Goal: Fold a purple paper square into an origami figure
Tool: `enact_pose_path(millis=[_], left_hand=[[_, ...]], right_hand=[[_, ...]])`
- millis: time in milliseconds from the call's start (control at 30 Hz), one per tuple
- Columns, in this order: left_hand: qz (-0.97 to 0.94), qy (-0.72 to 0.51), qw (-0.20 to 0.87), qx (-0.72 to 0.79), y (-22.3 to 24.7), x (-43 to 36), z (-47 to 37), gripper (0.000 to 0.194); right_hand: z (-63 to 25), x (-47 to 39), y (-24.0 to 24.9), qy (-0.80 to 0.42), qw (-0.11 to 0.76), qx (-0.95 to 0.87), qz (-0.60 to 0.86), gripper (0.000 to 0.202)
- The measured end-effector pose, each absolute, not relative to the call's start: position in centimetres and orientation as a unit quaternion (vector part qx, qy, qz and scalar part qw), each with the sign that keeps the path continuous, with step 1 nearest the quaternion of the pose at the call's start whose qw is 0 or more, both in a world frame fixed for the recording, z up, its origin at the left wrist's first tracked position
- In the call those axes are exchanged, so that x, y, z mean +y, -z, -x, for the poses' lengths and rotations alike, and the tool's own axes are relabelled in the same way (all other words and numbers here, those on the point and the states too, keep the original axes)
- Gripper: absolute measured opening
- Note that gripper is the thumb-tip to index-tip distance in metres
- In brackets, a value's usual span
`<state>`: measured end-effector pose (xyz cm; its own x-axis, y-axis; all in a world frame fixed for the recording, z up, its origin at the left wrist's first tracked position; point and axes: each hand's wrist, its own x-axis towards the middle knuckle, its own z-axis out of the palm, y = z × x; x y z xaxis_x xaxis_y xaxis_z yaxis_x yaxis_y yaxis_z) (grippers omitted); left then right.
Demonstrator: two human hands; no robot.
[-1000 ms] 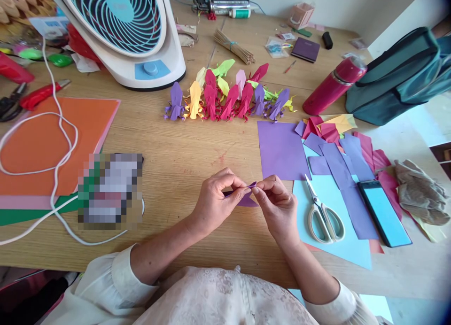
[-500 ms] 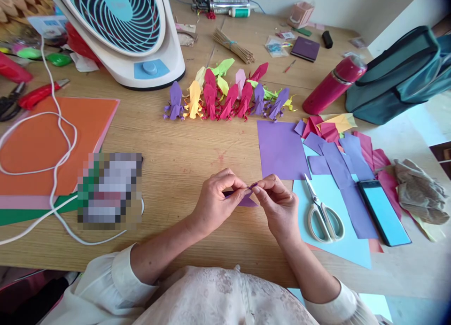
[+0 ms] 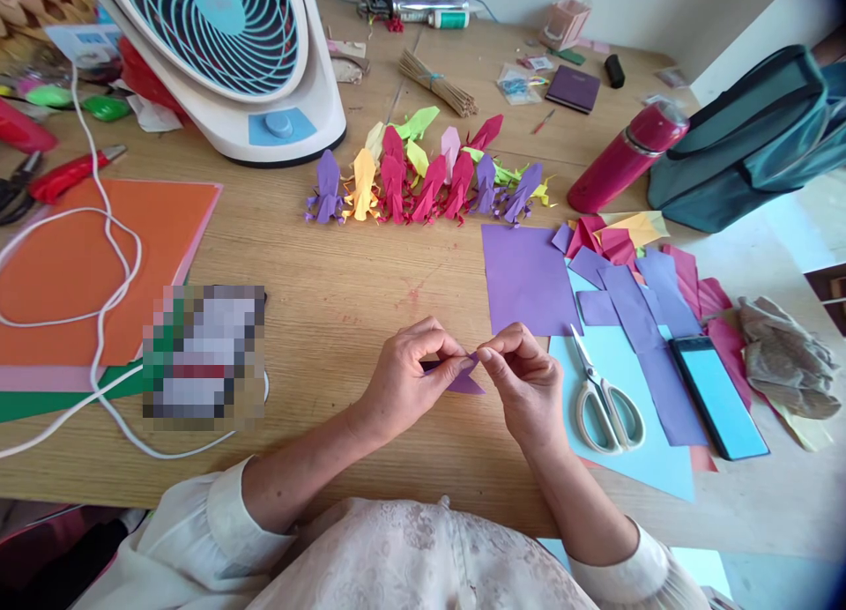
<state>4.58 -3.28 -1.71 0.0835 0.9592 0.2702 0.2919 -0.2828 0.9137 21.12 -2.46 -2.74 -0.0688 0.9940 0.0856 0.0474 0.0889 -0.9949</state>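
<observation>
A small folded piece of purple paper (image 3: 468,380) is pinched in my left hand (image 3: 415,369), partly hidden behind its fingers. My right hand (image 3: 522,376) pinches the paper's upper right tip between thumb and forefinger. Both hands are just above the table, close together. Beyond them lies a flat purple sheet (image 3: 529,279). White-handled scissors (image 3: 606,398) rest on a light blue sheet (image 3: 638,469) to the right of my right hand. Folded paper figures (image 3: 393,182) in purple, yellow, red, green and pink stand grouped farther back.
At the back left stands a white fan (image 3: 291,90). Left are orange paper (image 3: 72,266), a white cable (image 3: 102,328) and a blurred phone (image 3: 208,354). Right are purple paper strips (image 3: 627,301), another phone (image 3: 720,398), a red flask (image 3: 627,156) and a teal bag (image 3: 733,160).
My right hand's fingertips have shifted slightly right, at the tip of the purple paper, and more of that tip shows. My left hand has barely moved.
</observation>
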Motion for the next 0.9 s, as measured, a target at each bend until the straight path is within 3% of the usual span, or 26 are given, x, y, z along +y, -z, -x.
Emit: enact_pose_path(millis=[333,533,700,900], left_hand=[[-0.623,-0.422,0.433,0.496,1.4,-3.0,-4.2,0.017],[-0.604,-0.374,0.465,0.528,1.6,-2.5,-3.6,0.016],[-0.628,-0.345,0.466,0.519,1.5,-2.2,-3.1,0.023],[-0.676,-0.297,0.466,0.487,1.2,-1.8,-2.4,0.015]], right_hand=[[-21.7,-1.9,3.2,-0.544,0.509,-0.48,0.463,0.026],[-21.9,-1.9,2.9,-0.514,0.409,-0.584,0.477,0.029],[-21.8,-2.0,3.3,-0.488,0.39,-0.608,0.491,0.031],[-21.8,-2.1,3.1,-0.442,0.348,-0.653,0.507,0.028]])
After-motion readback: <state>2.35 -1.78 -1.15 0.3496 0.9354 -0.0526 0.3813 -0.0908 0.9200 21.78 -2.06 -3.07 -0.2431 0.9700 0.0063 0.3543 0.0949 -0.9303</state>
